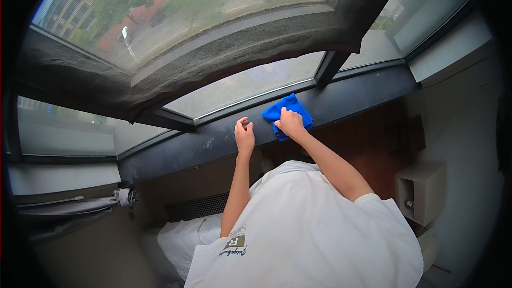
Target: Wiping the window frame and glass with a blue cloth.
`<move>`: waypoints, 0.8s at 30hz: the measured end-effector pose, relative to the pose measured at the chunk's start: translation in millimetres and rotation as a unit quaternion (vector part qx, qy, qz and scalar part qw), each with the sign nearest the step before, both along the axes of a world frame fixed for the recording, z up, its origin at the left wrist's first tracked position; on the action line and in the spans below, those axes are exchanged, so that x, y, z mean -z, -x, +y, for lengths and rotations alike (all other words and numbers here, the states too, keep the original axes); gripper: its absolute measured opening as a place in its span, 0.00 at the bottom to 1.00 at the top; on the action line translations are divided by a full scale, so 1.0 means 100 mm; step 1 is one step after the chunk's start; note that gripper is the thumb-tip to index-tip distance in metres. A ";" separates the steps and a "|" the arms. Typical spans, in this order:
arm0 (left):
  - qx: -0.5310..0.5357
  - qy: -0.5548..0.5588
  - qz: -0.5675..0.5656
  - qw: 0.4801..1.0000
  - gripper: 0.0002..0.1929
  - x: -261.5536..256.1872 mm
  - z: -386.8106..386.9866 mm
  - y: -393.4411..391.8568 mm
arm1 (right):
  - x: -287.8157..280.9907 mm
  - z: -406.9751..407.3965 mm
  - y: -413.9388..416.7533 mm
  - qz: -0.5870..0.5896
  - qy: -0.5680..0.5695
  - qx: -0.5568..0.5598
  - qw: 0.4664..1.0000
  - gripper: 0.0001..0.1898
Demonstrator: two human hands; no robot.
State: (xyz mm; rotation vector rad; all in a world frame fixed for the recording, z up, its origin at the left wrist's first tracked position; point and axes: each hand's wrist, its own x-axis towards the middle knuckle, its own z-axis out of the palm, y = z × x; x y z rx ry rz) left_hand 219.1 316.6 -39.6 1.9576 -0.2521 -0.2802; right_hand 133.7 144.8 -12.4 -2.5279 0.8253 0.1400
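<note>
Under my right hand [291,123] lies a folded blue cloth [289,105], pressed against a dark window sill [216,138]. My fingers are bent over the cloth, and one edge of it hangs past the front of the sill. To the left, my left hand [243,134] is raised at the sill with its fingers slightly curled and apart. Nothing is in it, and whether it touches the sill is hard to tell. Pale scuff marks show on the sill left of that hand.
Dark-framed window panes [256,82] stand behind the sill, partly covered by a mesh screen with a grey border [240,44]. A tied grey curtain [124,198] is at left. White bedding [192,232] lies below. A small box-like cabinet [430,192] stands at right.
</note>
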 end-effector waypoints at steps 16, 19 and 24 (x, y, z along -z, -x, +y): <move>0.131 -0.144 0.026 0.981 0.11 0.06 0.08 -0.24 | -1.22 -1.11 0.53 -0.510 -0.324 0.193 0.773 0.13; 0.159 -0.165 0.032 0.973 0.13 -0.01 0.01 -0.28 | -1.17 -1.29 0.10 -0.422 -0.077 0.098 0.898 0.15; 0.166 -0.128 0.066 0.975 0.14 -0.01 0.07 -0.29 | -1.07 -0.96 -0.33 -0.492 0.038 0.092 0.865 0.18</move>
